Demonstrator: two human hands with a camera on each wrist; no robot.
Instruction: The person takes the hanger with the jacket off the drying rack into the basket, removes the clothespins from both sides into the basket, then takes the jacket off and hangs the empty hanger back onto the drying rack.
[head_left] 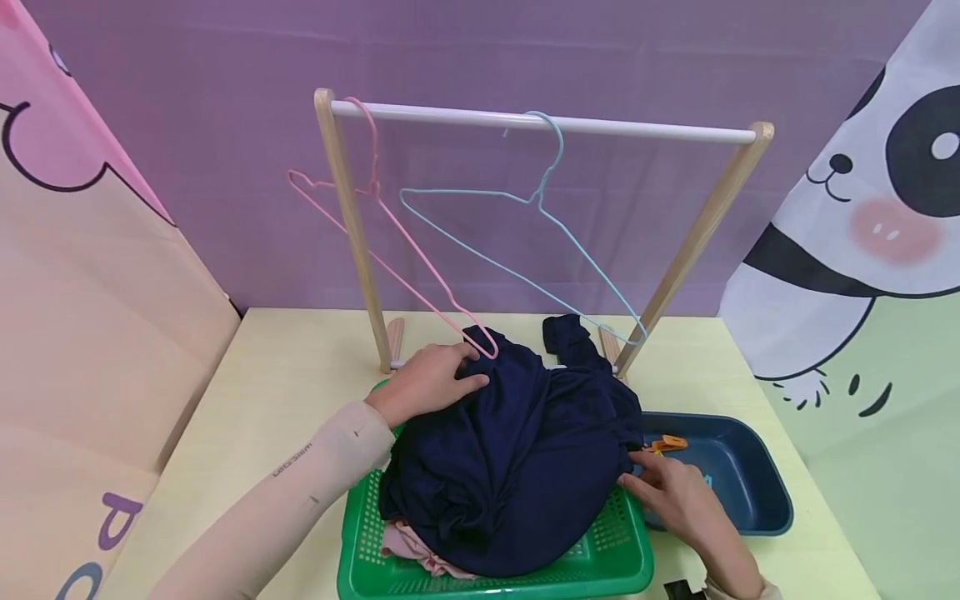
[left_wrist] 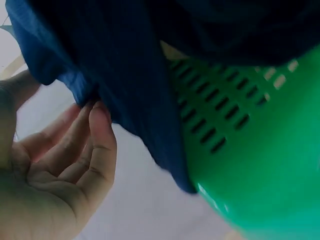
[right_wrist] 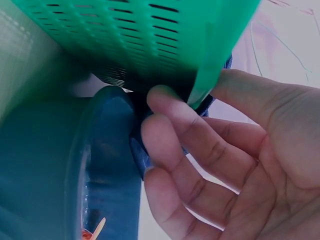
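A rumpled navy garment (head_left: 525, 450) lies over a green perforated basket (head_left: 633, 546). One narrow end of it, like a sleeve, reaches back toward the rack. At its far left side my left hand (head_left: 431, 379) pinches the cloth; in the left wrist view, the fingers (left_wrist: 102, 125) meet the fabric. My right hand (head_left: 678, 496) pinches the garment's right edge by the basket rim. The right wrist view has the fingers (right_wrist: 175, 135) curled beside the rim, with navy cloth partly hidden behind them. Pink cloth (head_left: 420, 550) shows underneath in the basket.
Behind the basket stands a rack with a white bar (head_left: 450, 115) and wooden legs. A pink hanger (head_left: 408, 237) and a light blue hanger (head_left: 480, 254) hang from it, their lower ends near the garment. To the right, a dark blue tub (head_left: 750, 475) holds orange clips (head_left: 670, 442).
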